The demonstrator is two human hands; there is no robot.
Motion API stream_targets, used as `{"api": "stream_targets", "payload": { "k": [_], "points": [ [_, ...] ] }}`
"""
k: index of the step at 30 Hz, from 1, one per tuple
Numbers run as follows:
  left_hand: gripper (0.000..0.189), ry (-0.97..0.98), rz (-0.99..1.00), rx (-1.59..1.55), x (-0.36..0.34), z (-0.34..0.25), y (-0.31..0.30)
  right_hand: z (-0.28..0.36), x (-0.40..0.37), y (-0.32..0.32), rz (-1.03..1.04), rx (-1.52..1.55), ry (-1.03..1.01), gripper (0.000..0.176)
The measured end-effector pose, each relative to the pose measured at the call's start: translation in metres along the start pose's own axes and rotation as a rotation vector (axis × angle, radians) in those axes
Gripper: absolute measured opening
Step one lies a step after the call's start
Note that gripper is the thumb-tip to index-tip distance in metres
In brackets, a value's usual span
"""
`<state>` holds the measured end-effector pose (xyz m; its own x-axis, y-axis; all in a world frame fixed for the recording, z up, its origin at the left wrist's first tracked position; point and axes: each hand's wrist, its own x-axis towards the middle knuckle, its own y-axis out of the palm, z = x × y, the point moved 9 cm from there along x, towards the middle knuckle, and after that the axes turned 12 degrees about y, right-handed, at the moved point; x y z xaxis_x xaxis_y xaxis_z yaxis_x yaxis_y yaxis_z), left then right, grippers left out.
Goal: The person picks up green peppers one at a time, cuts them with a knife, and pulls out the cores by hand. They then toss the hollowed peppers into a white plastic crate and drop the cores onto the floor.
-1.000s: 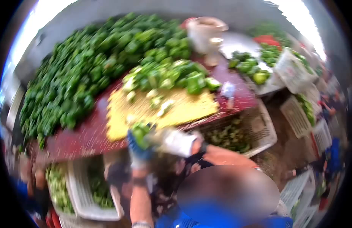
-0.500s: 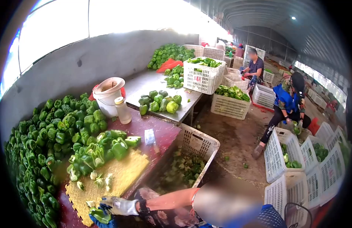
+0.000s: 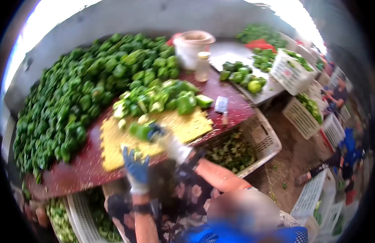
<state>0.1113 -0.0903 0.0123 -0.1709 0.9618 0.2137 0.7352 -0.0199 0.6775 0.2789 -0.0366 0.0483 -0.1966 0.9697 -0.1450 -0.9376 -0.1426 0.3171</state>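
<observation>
**Green pepper in hand above the cutting mat.** The green pepper (image 3: 139, 130) sits at the blue fingertips of the right hand (image 3: 173, 146), just above the near half of the yellow mat (image 3: 191, 126). The pale-gloved fingers appear closed on the pepper, though motion blur softens the grip. The left hand (image 3: 137, 170), in a blue glove, lies at 6 o'clock from the pepper. Its fingers are spread apart and it holds nothing.

At 1 o'clock, touching the mat's far edge, is a pile of cut peppers (image 3: 163, 99). At 10 o'clock a heap of whole peppers (image 3: 74, 93) covers the far side of the dark red table (image 3: 76, 172). A cleaver (image 3: 222, 106) rests on the table at 3 o'clock, just beside the mat. Beyond it, at 1 o'clock, stand a white bucket (image 3: 191, 44) and a bottle (image 3: 202, 67). A crate of trimmings (image 3: 236, 150) stands below the table edge at 4 o'clock.

Judged from this layout, the step in hand is moving one pepper across the mat. A next move would call for the free hand to steady the pepper and for a reach to the cleaver, well apart from both hands.
</observation>
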Motion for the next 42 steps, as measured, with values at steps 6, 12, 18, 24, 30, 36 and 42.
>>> {"api": "stream_targets", "payload": {
  "k": [6, 12, 18, 24, 30, 36, 42],
  "points": [
    [0.055, -0.005, -0.236, 0.204, -0.005, 0.014, -0.052, -0.013, 0.032, -0.024, -0.306, -1.274, -0.062, 0.044],
    [0.050, -0.047, -0.126, -0.034, 0.001, 0.014, -0.038, 0.013, -0.059, 0.081, 0.164, -1.336, -0.262, 0.056],
    [0.094, 0.256, -0.044, -0.781, 0.001, -0.122, -0.105, 0.093, 0.009, -0.096, -0.642, -1.213, 0.113, 0.073],
    [0.057, 0.106, -0.006, -0.609, -0.003, -0.090, -0.098, 0.088, 0.074, -0.189, -0.858, -1.539, 0.272, 0.094],
    [0.041, -0.031, -0.217, -0.404, -0.010, -0.003, -0.049, 0.077, 0.053, -0.165, -0.795, -1.496, 0.374, 0.079],
    [0.043, -0.162, -0.070, -0.114, -0.015, 0.033, -0.010, 0.057, 0.022, -0.125, -0.590, -1.127, 0.145, 0.076],
    [0.056, 0.117, 0.041, 0.356, 0.007, 0.019, 0.020, 0.036, -0.015, 0.008, -0.357, -1.087, 0.220, 0.072]
  ]
}}
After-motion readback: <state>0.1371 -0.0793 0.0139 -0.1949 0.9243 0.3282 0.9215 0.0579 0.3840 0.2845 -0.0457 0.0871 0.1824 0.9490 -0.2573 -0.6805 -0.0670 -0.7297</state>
